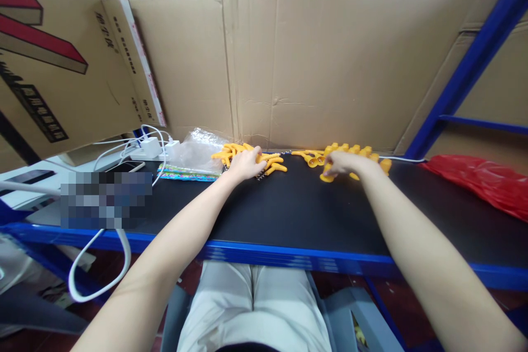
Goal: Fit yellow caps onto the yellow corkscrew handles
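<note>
logging both hands first: what does the left hand [244,165] hold?

it rests palm down over the yellow handles [230,149], fingers bent among them. whether it grasps one or only touches, i cannot tell; the hand itself hides the contact.

and the right hand [345,161]?

wrist bent, fingers pointing down and inward at the near left edge of the yellow cups [363,150]. fingertips appear to meet one cup. grasp versus touch: cannot tell, view partly blocked.

position of the pieces?

handles: loose heap at the rear of the black bench [284,220], showing on both sides of the left hand. metal spirals [260,175] show just beside that hand. cups: clustered beneath and behind the right hand, also at the rear. more yellow parts lie between the two hands, just left of the cups.

surroundings?

left of the handles, a crumpled clear bag [200,147], with a bright patterned packet [187,173] in front. further left, a white charger [152,147] with cables. far right, a red bag [478,181], apart from the cups. behind all, upright cardboard [330,66].

anything unreadable?

one patch at the bench's left, pixelated.
</note>
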The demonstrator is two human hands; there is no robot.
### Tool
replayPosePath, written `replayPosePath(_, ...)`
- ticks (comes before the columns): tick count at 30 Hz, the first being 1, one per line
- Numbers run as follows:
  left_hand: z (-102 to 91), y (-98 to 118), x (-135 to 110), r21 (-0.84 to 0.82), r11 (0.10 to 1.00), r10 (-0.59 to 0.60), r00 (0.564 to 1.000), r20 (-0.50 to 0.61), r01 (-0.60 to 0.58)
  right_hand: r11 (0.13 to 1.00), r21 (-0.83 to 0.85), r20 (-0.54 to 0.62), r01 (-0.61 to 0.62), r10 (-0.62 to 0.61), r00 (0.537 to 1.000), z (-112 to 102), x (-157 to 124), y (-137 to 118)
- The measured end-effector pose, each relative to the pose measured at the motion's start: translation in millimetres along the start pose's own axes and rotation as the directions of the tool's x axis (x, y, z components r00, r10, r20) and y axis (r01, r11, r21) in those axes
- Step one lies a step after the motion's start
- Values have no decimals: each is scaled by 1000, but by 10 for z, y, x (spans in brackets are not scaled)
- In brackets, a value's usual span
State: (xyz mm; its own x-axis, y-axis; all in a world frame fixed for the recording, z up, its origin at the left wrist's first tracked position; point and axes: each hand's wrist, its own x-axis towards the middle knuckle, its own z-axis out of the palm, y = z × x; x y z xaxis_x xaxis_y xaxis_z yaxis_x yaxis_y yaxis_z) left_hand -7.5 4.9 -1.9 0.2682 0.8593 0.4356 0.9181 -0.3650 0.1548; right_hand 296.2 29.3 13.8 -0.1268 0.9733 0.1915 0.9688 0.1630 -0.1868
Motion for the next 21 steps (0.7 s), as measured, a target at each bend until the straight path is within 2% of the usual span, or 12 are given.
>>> replayPosePath(2,-2,-3,-4,-5,1000,19,1000,10,-19,1000,2,224,-3,2,975,44,-9,-111)
replayPosePath(3,-3,-5,-6,-8,1000,26,1000,15,-26,1000,22,286,14,-20,958,60,-14,-174)
replayPosePath(4,-3,-6,-6,-11,999,31,999,18,-30,998,49,291,36,-49,955,70,-21,-239)
replayPosePath(7,-2,-10,-6,-23,999,35,999,27,-35,995,70,150,77,-87,985,73,-51,-414)
replayPosePath(10,-3,-11,-8,-33,999,42,999,29,-41,995,-4,20,97,-97,995,74,-76,-521)
replayPosePath(15,-2,-11,-16,-23,999,49,998,28,-49,967,-81,-80,242,-248,965,134,-46,-535)
replayPosePath(21,0,-28,-13,-31,997,68,998,12,-67,953,0,-146,304,-301,942,167,-1,-478)
